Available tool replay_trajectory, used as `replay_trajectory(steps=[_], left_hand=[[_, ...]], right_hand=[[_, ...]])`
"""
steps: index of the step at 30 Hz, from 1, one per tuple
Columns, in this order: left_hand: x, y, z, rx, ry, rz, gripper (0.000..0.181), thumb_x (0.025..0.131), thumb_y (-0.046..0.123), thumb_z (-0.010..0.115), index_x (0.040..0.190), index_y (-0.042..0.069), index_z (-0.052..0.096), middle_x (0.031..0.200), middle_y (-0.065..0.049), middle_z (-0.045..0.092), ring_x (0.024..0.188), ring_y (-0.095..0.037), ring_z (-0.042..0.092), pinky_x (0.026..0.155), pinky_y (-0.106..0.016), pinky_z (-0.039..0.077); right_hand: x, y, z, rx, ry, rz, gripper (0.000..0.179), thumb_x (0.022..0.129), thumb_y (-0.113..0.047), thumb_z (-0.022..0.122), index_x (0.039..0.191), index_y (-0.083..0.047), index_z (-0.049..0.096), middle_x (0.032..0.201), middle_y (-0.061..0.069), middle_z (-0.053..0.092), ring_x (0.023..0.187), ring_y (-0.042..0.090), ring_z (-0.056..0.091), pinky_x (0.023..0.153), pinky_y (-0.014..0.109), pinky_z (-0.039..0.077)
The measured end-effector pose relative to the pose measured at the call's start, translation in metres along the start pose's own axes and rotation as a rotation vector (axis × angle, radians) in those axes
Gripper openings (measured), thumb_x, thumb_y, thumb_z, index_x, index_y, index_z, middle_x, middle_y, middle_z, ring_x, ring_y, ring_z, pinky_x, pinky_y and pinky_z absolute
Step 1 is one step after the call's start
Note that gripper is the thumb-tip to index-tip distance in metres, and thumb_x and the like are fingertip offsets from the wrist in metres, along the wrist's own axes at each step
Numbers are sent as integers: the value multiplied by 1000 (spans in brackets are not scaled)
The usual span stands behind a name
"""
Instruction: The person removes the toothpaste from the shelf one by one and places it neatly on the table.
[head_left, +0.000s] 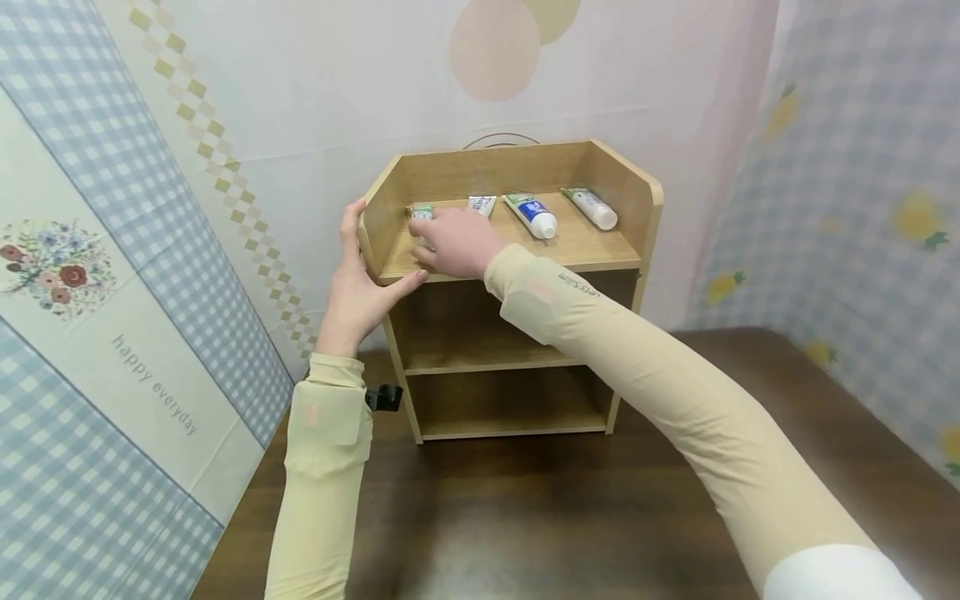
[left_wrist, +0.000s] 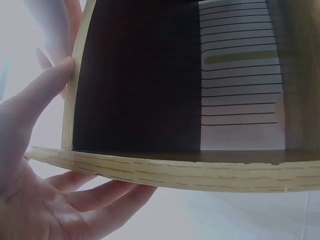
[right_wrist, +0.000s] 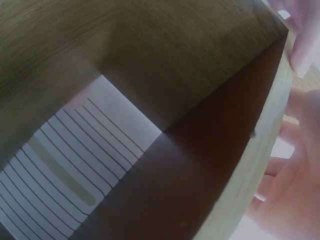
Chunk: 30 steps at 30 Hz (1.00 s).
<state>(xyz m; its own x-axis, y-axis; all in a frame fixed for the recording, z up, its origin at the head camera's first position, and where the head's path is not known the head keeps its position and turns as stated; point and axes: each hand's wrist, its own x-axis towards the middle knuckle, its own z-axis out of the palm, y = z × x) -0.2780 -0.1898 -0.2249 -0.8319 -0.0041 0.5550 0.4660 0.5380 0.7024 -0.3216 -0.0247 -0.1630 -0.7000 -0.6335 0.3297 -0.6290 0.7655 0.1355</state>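
A small wooden shelf unit stands on a dark table. My left hand grips its upper left corner, thumb on the front edge of the top board and fingers along the outside of the side panel. Over the left part of the top tier, my right hand has bent fingers beside a small toothpaste tube. The hand covers that tube's front end, so a hold cannot be made out. Behind the wrist lies a second tube, partly hidden. A blue-and-white toothpaste tube and a white tube lie farther right.
Raised side walls and a back wall enclose the top tier. Below are two open compartments with a middle board. Patterned cloth hangs around the dark table.
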Motion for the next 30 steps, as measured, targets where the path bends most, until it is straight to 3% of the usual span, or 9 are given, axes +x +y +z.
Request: replay_trajectory(steps=[9, 19, 30], left_hand=[[2, 2, 0, 9, 1, -13, 104, 76, 37, 81, 146, 54, 6, 147, -18, 38, 119, -32, 50, 96, -51, 44], [2, 2, -1, 12, -1, -13, 103, 75, 41, 81, 145, 56, 7, 144, -20, 43, 119, -33, 53, 94, -51, 44], [1, -1, 0, 35, -5, -3, 104, 76, 42, 80, 146, 55, 5, 147, -20, 41, 118, -34, 54, 93, -51, 45]], right_hand=[[-12, -1, -1, 7, 116, -48, 19, 99, -24, 48, 105, -7, 55, 82, 6, 52, 71, 22, 49, 66, 40, 49], [-30, 2, 3, 50, 194, -69, 19, 98, -22, 51, 111, -8, 53, 82, 13, 58, 73, 28, 56, 64, 40, 46], [-56, -2, 5, 34, 307, -96, 20, 95, -26, 57, 102, -7, 55, 76, 11, 55, 65, 27, 53, 58, 39, 42]])
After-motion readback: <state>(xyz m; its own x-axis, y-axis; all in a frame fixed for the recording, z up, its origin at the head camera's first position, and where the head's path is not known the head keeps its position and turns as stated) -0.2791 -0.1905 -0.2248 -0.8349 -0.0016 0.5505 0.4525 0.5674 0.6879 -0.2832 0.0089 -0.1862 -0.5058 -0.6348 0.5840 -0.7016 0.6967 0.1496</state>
